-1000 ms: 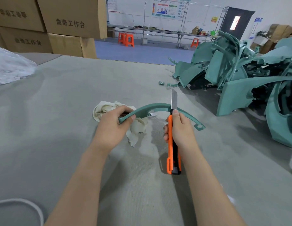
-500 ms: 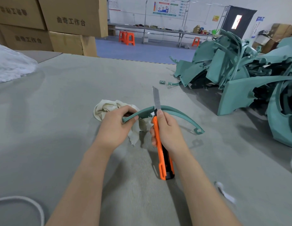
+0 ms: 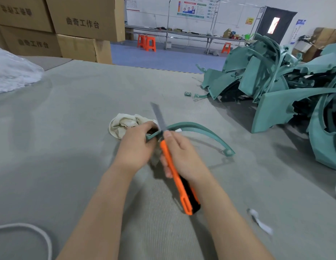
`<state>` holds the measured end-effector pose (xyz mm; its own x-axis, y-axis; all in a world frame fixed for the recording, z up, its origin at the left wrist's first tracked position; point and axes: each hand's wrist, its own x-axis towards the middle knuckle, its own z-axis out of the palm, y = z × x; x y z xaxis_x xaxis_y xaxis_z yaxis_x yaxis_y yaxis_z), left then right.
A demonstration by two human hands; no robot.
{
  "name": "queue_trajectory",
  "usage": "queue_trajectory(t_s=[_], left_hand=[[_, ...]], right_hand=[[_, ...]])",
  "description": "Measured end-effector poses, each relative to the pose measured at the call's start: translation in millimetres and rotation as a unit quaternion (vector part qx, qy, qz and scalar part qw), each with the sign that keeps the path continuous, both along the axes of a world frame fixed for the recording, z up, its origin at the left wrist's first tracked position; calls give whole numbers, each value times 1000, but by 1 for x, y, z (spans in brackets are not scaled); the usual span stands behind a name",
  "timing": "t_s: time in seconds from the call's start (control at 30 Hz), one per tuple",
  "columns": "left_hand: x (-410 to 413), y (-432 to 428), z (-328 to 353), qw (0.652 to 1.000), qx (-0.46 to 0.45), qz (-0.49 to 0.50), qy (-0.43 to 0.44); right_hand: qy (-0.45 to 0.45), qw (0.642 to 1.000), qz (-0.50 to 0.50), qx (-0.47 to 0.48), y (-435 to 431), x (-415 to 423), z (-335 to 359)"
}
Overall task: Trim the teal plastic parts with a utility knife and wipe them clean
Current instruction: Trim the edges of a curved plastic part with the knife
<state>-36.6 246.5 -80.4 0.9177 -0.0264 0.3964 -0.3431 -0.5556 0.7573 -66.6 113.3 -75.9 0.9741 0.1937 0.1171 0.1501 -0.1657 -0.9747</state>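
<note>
Nearest, bottom L on grey tbl [image 3: 69, 119]: loop of white cord [image 3: 35, 228]; to the R, a white scrap [image 3: 261, 221]. Mid-frame: R hand [image 3: 182, 156] wrapped round orange utility knife [image 3: 175, 175], blade out, tilted up-L, crossing the curved teal part [image 3: 201, 129] close to its L end. L hand [image 3: 135, 149] gripping that L end, fingers curled. Just behind L hand: crumpled cream cloth [image 3: 122, 122] on tbl. Further back R: pile of teal parts [image 3: 276, 87]. Far L: stacked cardboard boxes [image 3: 79, 21].

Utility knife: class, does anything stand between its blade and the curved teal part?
Nothing visible does: the utility knife in the right hand crosses the curved teal part right beside the left hand.
</note>
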Motion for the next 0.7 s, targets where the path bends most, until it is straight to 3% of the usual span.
queue_trajectory(t_s=[0.1,0.17,0.3,0.4,0.7], left_hand=[[3,3,-2,999,-27,16,35],[2,4,-3,1000,-14,8,14],[0,1,-3,1000,-15,-11,-18],[0,1,-2,999,-32,1,-9],[0,-2,0,998,-56,25,-27]], right_hand=[[-25,998,48,-13,14,-4,0],[-30,999,45,5,8,-4,3],[8,994,-88,60,-21,3,10],[32,988,-151,24,-36,9,9],[-5,995,-97,-33,-27,7,5]])
